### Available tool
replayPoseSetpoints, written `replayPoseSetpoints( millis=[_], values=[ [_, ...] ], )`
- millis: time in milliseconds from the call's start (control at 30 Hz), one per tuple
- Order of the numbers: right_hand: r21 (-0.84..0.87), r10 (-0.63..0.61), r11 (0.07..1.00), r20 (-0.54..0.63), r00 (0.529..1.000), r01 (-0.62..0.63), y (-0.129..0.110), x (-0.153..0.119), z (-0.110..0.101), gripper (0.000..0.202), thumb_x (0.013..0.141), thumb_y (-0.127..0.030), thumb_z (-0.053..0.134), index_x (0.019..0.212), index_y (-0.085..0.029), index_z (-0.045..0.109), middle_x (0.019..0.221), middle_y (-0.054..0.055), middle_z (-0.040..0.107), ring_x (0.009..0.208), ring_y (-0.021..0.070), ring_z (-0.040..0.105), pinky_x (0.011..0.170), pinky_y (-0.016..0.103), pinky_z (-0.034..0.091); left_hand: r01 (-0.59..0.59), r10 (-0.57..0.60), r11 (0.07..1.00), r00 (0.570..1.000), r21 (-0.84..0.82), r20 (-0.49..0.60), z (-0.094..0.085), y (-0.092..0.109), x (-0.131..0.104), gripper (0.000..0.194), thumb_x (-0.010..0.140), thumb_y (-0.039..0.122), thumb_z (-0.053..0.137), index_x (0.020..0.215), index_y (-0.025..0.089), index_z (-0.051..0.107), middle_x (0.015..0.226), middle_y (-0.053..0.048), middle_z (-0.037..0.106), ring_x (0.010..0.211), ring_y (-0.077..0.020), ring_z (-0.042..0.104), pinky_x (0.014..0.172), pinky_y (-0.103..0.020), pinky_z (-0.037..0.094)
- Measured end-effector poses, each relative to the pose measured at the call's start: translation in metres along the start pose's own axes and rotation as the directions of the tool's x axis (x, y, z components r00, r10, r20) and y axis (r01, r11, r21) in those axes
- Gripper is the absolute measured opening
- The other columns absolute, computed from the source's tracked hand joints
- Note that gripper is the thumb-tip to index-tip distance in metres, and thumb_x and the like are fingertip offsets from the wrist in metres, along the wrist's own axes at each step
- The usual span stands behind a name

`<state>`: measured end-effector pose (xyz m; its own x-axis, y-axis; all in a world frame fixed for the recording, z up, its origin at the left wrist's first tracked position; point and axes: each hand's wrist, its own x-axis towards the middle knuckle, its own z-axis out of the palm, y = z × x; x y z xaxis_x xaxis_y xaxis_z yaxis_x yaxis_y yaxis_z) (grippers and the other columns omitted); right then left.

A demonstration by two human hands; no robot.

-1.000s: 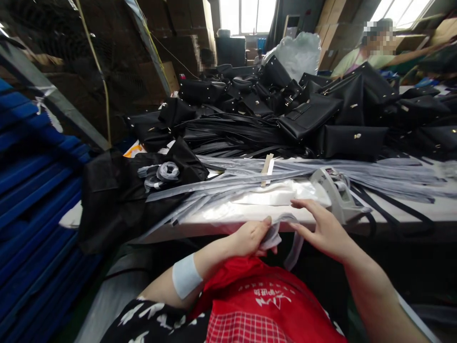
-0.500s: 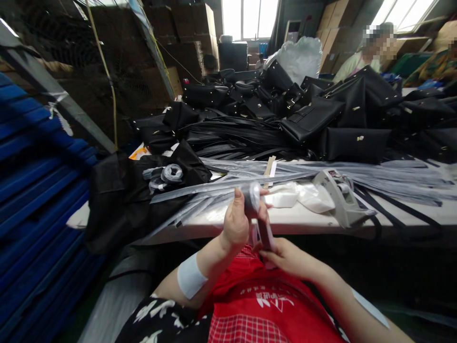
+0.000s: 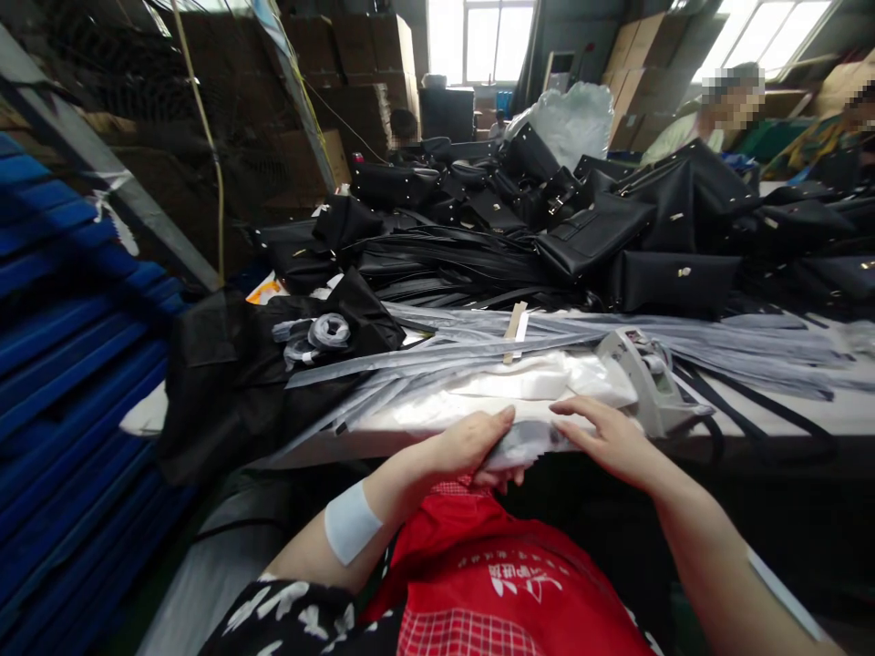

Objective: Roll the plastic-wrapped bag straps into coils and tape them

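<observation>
A plastic-wrapped strap roll [image 3: 520, 445], dark grey under a clear film, lies level at the table's front edge. My left hand [image 3: 478, 441] grips its left side, thumb on top and fingers beneath. At the roll's right end is my right hand [image 3: 611, 439], its fingers apart and the tips at or just above the film; contact is hard to make out. Just beyond both hands, white plastic bags [image 3: 547, 378] lie on the table. A tape dispenser [image 3: 646, 374] stands right of the bags.
Long plastic-sleeved straps [image 3: 745, 351] stretch across the table [image 3: 772, 405]. Coiled wrapped straps [image 3: 328, 332] rest on black fabric [image 3: 205, 383] at left. Black bags [image 3: 594, 232] are heaped behind. Blue stacked panels [image 3: 75, 364] stand left, and co-workers [image 3: 684, 132] sit beyond.
My left hand has lowered and turned the roll from upright to level. My right hand has let go of the roll's hanging tail and moved up and right, its fingers spreading.
</observation>
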<state>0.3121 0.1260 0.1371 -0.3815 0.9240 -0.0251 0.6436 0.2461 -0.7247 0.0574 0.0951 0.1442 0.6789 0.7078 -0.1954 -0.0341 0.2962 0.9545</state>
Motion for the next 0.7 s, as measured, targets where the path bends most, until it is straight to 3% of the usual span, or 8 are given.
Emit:
replayPoseSetpoints(
  millis=[100, 167, 300, 400, 500, 600, 633, 700],
  values=[
    [0.224, -0.074, 0.974, 0.143, 0.987, 0.041, -0.007, -0.004, 0.02, 0.044, 0.096, -0.052, 0.042, 0.107, -0.019, 0.068, 0.105, 0.009, 0.071, 0.099, 0.0256, 0.064, 0.092, 0.039, 0.048, 0.07, -0.03, 0.95, 0.99, -0.305, 0.135, -0.005, 0.001, 0.004, 0.078, 0.092, 0.07, 0.017, 0.067, 0.012, 0.063, 0.032, 0.004, 0.035, 0.026, -0.0096, 0.029, 0.032, -0.021, 0.027],
    [0.353, -0.094, 0.935, 0.191, 0.977, 0.021, -0.01, -0.007, 0.031, 0.046, 0.095, -0.055, 0.042, 0.108, -0.019, 0.067, 0.099, 0.008, 0.071, 0.09, 0.0238, 0.065, 0.087, 0.037, 0.051, 0.051, -0.008, 0.894, 0.995, -0.445, 0.097, -0.01, 0.002, 0.007, 0.078, 0.093, 0.068, 0.015, 0.066, 0.012, 0.062, 0.029, 0.004, 0.032, 0.026, -0.0117, 0.035, 0.031, -0.02, 0.026],
    [0.39, -0.033, 0.921, 0.138, 0.99, -0.024, -0.007, -0.008, 0.058, 0.046, 0.089, -0.054, 0.056, 0.116, -0.018, 0.061, 0.096, 0.006, 0.069, 0.084, 0.0219, 0.063, 0.08, 0.034, 0.051, -0.101, 0.044, 0.796, 0.993, -0.597, -0.109, -0.015, 0.013, 0.009, 0.077, 0.098, 0.057, 0.009, 0.07, 0.011, 0.063, 0.03, 0.006, 0.03, 0.028, -0.0099, 0.04, 0.049, -0.021, 0.044],
    [0.389, 0.036, 0.916, 0.173, 0.984, -0.102, -0.01, -0.012, 0.083, 0.046, 0.094, -0.057, 0.046, 0.101, -0.016, 0.063, 0.067, -0.001, 0.057, 0.06, 0.0147, 0.051, 0.058, 0.027, 0.043, -0.291, 0.132, 0.776, 0.943, -0.56, -0.307, -0.011, 0.023, 0.011, 0.072, 0.1, 0.054, 0.015, 0.081, 0.008, 0.066, 0.039, 0.006, 0.039, 0.033, -0.0085, 0.042, 0.071, -0.027, 0.051],
    [0.457, -0.007, 0.878, 0.314, 0.95, -0.144, -0.023, -0.021, 0.103, 0.047, 0.094, -0.059, 0.044, 0.087, -0.015, 0.06, 0.058, -0.005, 0.046, 0.053, 0.0105, 0.041, 0.051, 0.024, 0.034, -0.486, 0.282, 0.81, 0.814, -0.329, -0.508, -0.005, 0.022, 0.016, 0.063, 0.096, 0.06, 0.027, 0.102, 0.009, 0.064, 0.058, 0.002, 0.054, 0.052, -0.0125, 0.054, 0.086, -0.035, 0.049],
    [0.571, -0.085, 0.802, 0.4, 0.913, -0.176, -0.041, -0.027, 0.101, 0.046, 0.094, -0.059, 0.046, 0.088, -0.015, 0.059, 0.054, -0.006, 0.046, 0.048, 0.0088, 0.038, 0.049, 0.023, 0.031, -0.455, 0.517, 0.853, 0.669, 0.256, -0.534, -0.007, 0.009, 0.023, 0.055, 0.094, 0.06, 0.034, 0.097, 0.013, 0.062, 0.079, -0.007, 0.062, 0.079, -0.0203, 0.06, 0.092, -0.04, 0.045],
    [0.617, -0.096, 0.763, 0.4, 0.911, -0.191, -0.045, -0.027, 0.095, 0.045, 0.094, -0.058, 0.047, 0.09, -0.015, 0.059, 0.052, -0.007, 0.045, 0.047, 0.0083, 0.037, 0.049, 0.022, 0.032, -0.37, 0.568, 0.81, 0.686, 0.454, -0.455, -0.008, 0.004, 0.025, 0.051, 0.094, 0.058, 0.036, 0.092, 0.013, 0.062, 0.083, -0.009, 0.062, 0.084, -0.0228, 0.06, 0.091, -0.041, 0.044],
    [0.715, -0.102, 0.662, 0.382, 0.919, -0.223, -0.05, -0.024, 0.079, 0.039, 0.094, -0.053, 0.051, 0.09, -0.015, 0.06, 0.048, -0.009, 0.044, 0.043, 0.0073, 0.035, 0.052, 0.022, 0.037, -0.248, 0.559, 0.655, 0.794, 0.714, -0.237, -0.012, -0.007, 0.024, 0.043, 0.094, 0.049, 0.036, 0.089, 0.014, 0.06, 0.087, -0.013, 0.062, 0.085, -0.0259, 0.058, 0.085, -0.041, 0.045]
  ],
)
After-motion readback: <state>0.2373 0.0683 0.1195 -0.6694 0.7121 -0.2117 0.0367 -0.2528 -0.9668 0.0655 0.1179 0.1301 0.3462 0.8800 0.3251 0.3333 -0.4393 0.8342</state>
